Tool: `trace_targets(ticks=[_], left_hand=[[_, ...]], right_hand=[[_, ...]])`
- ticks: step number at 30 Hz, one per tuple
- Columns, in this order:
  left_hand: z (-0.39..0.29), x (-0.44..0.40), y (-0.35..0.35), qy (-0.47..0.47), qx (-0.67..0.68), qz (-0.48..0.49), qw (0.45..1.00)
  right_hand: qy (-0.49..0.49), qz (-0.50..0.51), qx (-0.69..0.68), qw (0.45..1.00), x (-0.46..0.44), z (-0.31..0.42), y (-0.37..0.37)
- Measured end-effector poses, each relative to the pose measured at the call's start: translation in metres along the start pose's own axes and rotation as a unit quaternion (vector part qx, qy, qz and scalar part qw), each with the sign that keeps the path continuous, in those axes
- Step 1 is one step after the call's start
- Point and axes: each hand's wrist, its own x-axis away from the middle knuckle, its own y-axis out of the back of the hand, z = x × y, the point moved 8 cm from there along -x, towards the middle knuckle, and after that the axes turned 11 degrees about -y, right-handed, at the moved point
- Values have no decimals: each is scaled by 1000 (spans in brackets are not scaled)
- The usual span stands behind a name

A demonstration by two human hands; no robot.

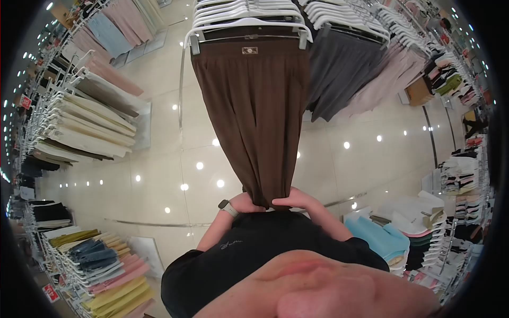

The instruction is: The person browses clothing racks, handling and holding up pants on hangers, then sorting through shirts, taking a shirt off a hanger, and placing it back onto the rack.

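Brown trousers [254,106] hang by the waistband from a white clip hanger [249,24], with a small metal-looking ornament [249,51] at the waist. Toward me the legs narrow to gathered lower ends. My left hand [248,202], with a watch [228,207] on its wrist, is closed on the left side of these ends, its fingertips partly hidden by the cloth. On the right side my right hand [291,199] grips the fabric, thumb lying on top and the other fingers out of sight underneath. Both hands are close to my black shirt.
Beside the trousers hang dark grey trousers [344,69] and pale pink ones [389,79] on white hangers. Racks of cream garments [90,127] stand at left, with folded jeans [95,252] lower down. A light blue garment [379,237] lies at lower right. The floor [154,175] is shiny tile.
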Motion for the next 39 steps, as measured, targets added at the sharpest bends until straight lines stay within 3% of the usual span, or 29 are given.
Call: trace_targets(ticks=[6,9,10,13,14,17,21,23,25,28,31,32,36,39], left_hand=[[-53,-13,-37,-62,-32,-83,994],[-47,-10,-55,18,62,-162,985],[-56,-8,-59,-15,92,-184,978],[-66,2,-75,-4,311,-240,920],[-64,5,-78,-8,359,-252,899],[-75,7,-81,-50,419,-276,864],[-77,-3,-75,-81,400,-250,878],[-65,-5,-70,-49,386,-235,891],[-68,-3,-64,-29,365,-211,906],[-64,10,-52,-23,361,-169,917],[-74,25,-40,-84,478,-229,844],[-79,28,-38,-95,508,-238,822],[-74,37,-38,-1,387,-224,895],[-77,34,-34,-39,475,-268,837]], right_hand=[[76,68,-33,994,25,-69,-2],[110,55,29,992,34,-86,-5],[140,52,47,988,41,-85,-6],[99,51,70,991,56,-93,-4],[139,54,65,987,48,-104,-3],[155,50,22,986,66,-98,5],[138,4,120,983,82,-88,16],[191,-7,24,981,79,-94,19],[80,78,-29,993,84,-94,14],[164,72,-218,959,95,-78,18],[134,136,-395,899,98,-82,21],[146,148,-402,892,101,-77,22],[146,186,-409,882,107,-54,20],[145,181,-332,914,88,-60,18]])
